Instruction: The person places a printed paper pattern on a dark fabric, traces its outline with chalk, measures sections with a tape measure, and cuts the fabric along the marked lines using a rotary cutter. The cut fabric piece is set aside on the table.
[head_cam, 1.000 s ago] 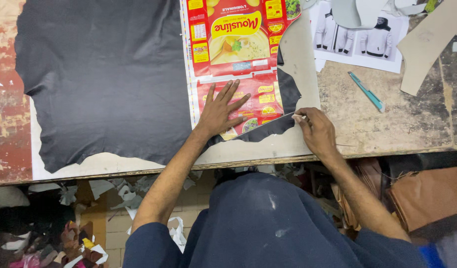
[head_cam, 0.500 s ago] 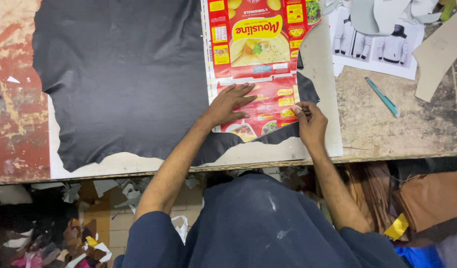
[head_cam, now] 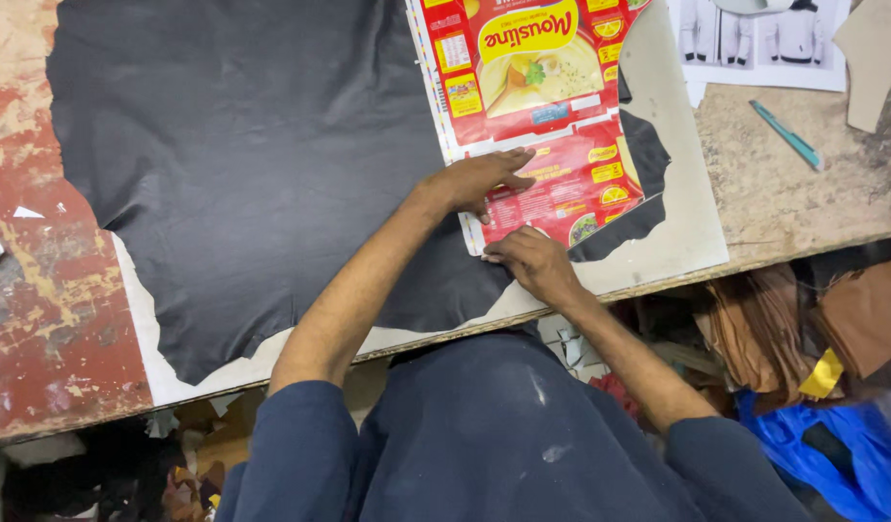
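A flattened red carton [head_cam: 542, 116] lies on a big black leather sheet [head_cam: 242, 164], which covers most of the worn workbench [head_cam: 803, 193]. The left hand [head_cam: 479, 179] is spread open, palm down, pressing the carton near its lower left part and grasping nothing. The right hand [head_cam: 534, 263] sits at the carton's bottom left corner with fingers pinched together; whether they hold a tool I cannot tell. Right of the carton, well apart, lies a teal pen [head_cam: 787, 134], and above it a paper with jacket drawings [head_cam: 755, 43].
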